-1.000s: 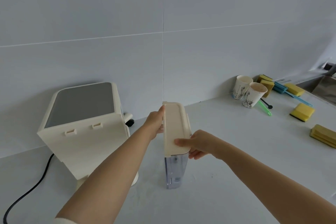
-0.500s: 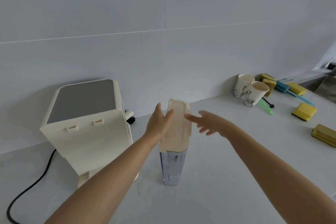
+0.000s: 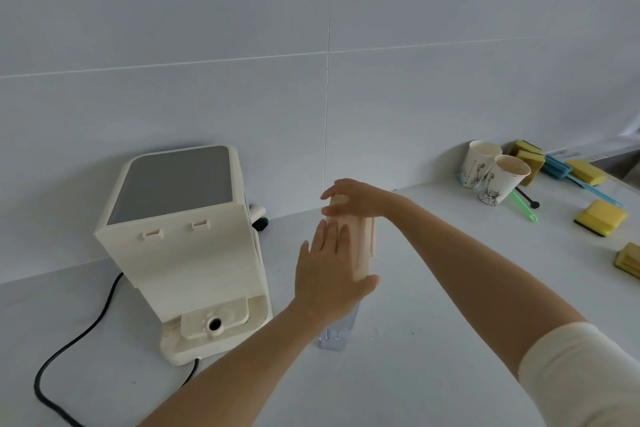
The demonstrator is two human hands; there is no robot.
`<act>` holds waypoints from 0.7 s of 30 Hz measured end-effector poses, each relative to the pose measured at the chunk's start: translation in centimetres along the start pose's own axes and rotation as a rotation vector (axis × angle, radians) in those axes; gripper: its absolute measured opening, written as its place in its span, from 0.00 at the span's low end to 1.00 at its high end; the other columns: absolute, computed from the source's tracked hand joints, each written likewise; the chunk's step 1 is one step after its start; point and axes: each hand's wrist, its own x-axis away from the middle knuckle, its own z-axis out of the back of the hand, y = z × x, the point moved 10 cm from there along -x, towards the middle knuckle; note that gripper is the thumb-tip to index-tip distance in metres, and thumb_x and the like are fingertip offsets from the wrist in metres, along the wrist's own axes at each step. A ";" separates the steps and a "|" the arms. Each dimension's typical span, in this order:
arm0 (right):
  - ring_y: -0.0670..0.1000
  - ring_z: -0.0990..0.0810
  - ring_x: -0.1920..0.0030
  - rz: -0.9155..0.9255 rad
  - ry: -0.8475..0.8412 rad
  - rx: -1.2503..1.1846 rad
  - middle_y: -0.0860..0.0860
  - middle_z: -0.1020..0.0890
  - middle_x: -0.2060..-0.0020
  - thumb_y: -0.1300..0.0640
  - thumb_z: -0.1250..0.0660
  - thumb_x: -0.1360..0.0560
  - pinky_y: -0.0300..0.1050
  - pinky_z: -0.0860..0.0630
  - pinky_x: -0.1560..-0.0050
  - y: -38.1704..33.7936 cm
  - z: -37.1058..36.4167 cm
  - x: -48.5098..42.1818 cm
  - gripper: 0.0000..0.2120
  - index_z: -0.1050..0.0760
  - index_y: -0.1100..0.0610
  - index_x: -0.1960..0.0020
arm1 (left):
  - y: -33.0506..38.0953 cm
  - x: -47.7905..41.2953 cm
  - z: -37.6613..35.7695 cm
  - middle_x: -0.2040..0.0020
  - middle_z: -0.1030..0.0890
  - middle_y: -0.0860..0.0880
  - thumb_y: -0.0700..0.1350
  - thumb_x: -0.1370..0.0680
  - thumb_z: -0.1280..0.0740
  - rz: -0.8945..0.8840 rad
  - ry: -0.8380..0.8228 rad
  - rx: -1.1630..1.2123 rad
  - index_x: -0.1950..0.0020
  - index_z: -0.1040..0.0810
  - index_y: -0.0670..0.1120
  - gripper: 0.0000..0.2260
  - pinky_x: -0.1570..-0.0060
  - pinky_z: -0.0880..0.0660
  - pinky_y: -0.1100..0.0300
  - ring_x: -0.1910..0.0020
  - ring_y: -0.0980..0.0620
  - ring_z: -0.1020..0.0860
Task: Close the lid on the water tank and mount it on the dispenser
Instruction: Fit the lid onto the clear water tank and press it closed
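Head view: left hand (image 3: pixel 325 274) and right hand (image 3: pixel 353 199), both flat-open, press the tank lid (image 3: pixel 360 243).

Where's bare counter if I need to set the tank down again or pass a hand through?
The counter is bare between the water tank and the paper cups, and along the near edge in front of the tank. It is crowded at the far right with sponges and brushes. Left of the dispenser, the black cord crosses the counter.

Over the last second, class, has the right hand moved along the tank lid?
Yes. The right hand has moved from the near end of the lid to its far end, toward the wall.
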 end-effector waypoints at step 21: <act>0.54 0.29 0.51 -0.184 0.275 -0.191 0.57 0.25 0.44 0.44 0.42 0.26 0.45 0.32 0.51 6.5 0.7 4.3 0.22 0.34 0.53 0.36 | -5.2 -0.4 1.6 0.23 0.50 0.48 0.54 0.22 0.44 -0.195 0.014 0.011 0.26 0.46 0.46 0.27 0.26 0.54 0.55 0.24 0.49 0.54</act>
